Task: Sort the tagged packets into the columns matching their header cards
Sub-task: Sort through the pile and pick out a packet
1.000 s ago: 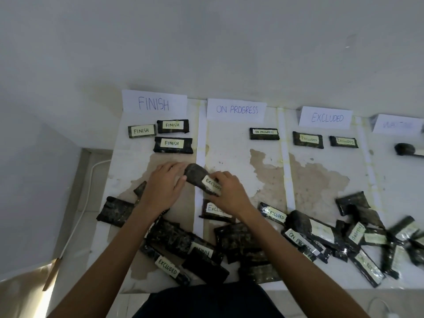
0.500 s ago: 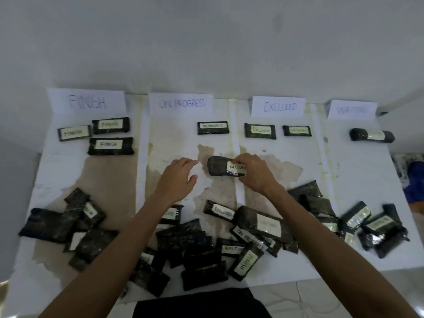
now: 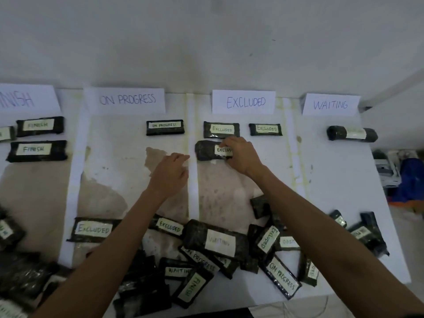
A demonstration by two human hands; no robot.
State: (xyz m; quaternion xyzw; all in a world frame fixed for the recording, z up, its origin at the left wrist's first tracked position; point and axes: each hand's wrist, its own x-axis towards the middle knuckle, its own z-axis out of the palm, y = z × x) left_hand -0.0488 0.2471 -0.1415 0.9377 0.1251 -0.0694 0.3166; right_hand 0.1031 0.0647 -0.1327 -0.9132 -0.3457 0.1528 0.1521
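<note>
Four header cards are stood along the far edge of the table [image 3: 332, 171]: the FINISH card [image 3: 27, 98], cut off at the left edge, the ON PROGRESS card [image 3: 127, 99], the EXCLUDED card [image 3: 244, 102] and the WAITING card [image 3: 330, 104]. The columns are parted by three pale strips.

Under FINISH three sorted packets are seen, one of them cropped at the frame edge. One ON PROGRESS packet [image 3: 165, 127] is laid in the second column. Two tagged packets are laid side by side in the EXCLUDED column, and a third EXCLUDED packet [image 3: 206, 150] is set just below the left one. One rolled packet [image 3: 352, 133] is laid under WAITING; its tag cannot be read.

The third EXCLUDED packet is held at its right end by the right hand [image 3: 241, 156], the fingers curled over the tag and pressing the packet to the table. The left hand [image 3: 168, 173] is kept just beside the packet without touching it, loosely spread and holding nothing, over the strip between the second and third columns.

An unsorted heap [image 3: 218, 244] of overlapping packets is spread along the near edge; the number cannot be counted exactly.
</note>
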